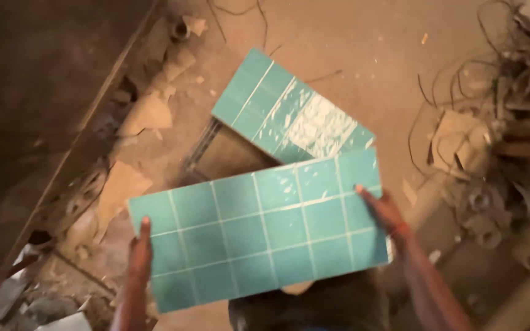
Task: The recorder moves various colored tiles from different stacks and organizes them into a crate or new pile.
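Observation:
I hold a large teal tile panel (pixel 259 230) with white grid lines flat in front of me. My left hand (pixel 139 254) grips its left edge, thumb on the face. My right hand (pixel 383 211) grips its right edge, with a red band at the wrist. A second glossy teal tile panel (pixel 289 110) lies on the dusty floor just beyond, partly covering a dark square opening (pixel 228 156).
Broken cardboard and rubble (pixel 145 113) line the base of a dark wall on the left. A heap of wires, scraps and debris (pixel 498 141) sits at the right. Bare dusty floor (pixel 363 43) stretches ahead.

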